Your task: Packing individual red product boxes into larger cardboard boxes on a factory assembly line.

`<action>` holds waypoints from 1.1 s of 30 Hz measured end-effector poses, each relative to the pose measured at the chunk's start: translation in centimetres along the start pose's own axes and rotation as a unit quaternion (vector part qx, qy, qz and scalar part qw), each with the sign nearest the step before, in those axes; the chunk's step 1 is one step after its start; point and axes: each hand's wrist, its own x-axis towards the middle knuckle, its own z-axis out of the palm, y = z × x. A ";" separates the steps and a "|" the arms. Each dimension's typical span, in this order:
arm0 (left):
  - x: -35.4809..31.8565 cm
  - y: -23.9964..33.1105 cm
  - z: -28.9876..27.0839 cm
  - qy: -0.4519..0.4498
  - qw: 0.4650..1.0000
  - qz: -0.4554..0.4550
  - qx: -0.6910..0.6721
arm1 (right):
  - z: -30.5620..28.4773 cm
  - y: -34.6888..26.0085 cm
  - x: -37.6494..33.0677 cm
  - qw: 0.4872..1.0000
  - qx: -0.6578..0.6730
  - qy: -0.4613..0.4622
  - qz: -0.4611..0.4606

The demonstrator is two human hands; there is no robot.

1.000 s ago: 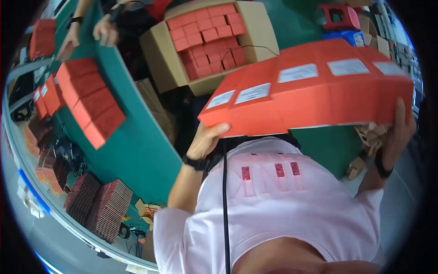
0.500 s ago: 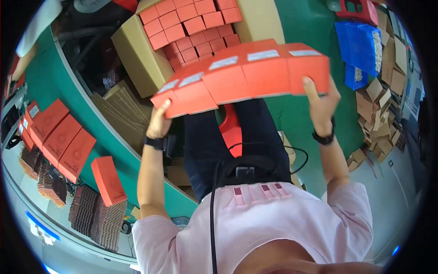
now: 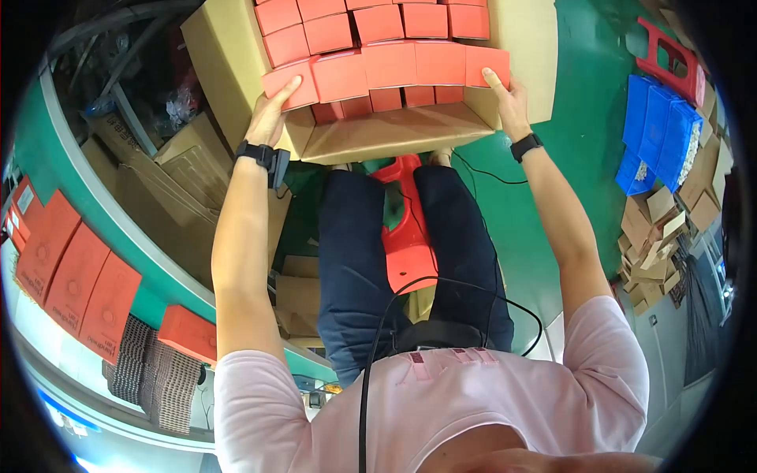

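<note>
My left hand [image 3: 270,114] and my right hand [image 3: 511,104] press a row of several red boxes [image 3: 389,65] together from its two ends. Each thumb lies on the near face of an end box. The row sits at the mouth of a large open cardboard carton [image 3: 398,132], inside its near half. Behind it, more red boxes [image 3: 378,24] fill the carton in rows. Below the held row, the tops of a lower layer of red boxes [image 3: 386,99] show in part. My fingers behind the row are hidden.
On the green table at left lie several red boxes [image 3: 83,276], with one red box [image 3: 188,333] apart. A red plastic stool [image 3: 412,264] is between my legs. At right are blue bins [image 3: 658,130], flattened cardboard [image 3: 650,252] and another red stool [image 3: 670,63]. A black cable [image 3: 505,296] crosses my lap.
Both hands have carried the row of red boxes away from my body, from above my lap into the carton. My arms are now stretched further forward.
</note>
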 end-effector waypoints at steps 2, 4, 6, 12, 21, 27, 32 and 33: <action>1.5 -1.4 1.0 0.009 1.000 0.008 -0.017 | 0.6 2.0 2.1 0.998 0.036 -0.027 0.050; 3.5 -3.9 0.7 0.053 0.997 0.031 -0.046 | 1.9 3.7 4.1 0.992 0.115 -0.028 0.040; 5.2 -6.0 1.1 0.097 0.989 0.075 -0.080 | 3.5 3.8 5.3 0.980 0.166 -0.031 0.106; 7.1 -9.0 3.4 0.269 0.953 0.134 -0.038 | 5.8 6.6 4.9 0.961 0.235 0.079 0.120; 7.3 -8.0 7.0 -0.036 0.844 -0.054 -0.533 | 8.4 4.4 6.1 0.827 0.491 -0.001 0.274; 7.2 -10.4 6.9 0.003 0.830 -0.003 -0.558 | 5.2 5.2 4.2 0.873 0.386 -0.021 0.297; -0.3 -8.6 6.5 0.073 0.928 -0.107 -0.349 | 4.2 2.0 -4.9 0.863 0.351 -0.109 0.347; -3.7 -8.9 5.4 0.009 0.955 -0.049 -0.293 | 4.7 -0.9 -8.3 0.854 0.349 -0.170 0.345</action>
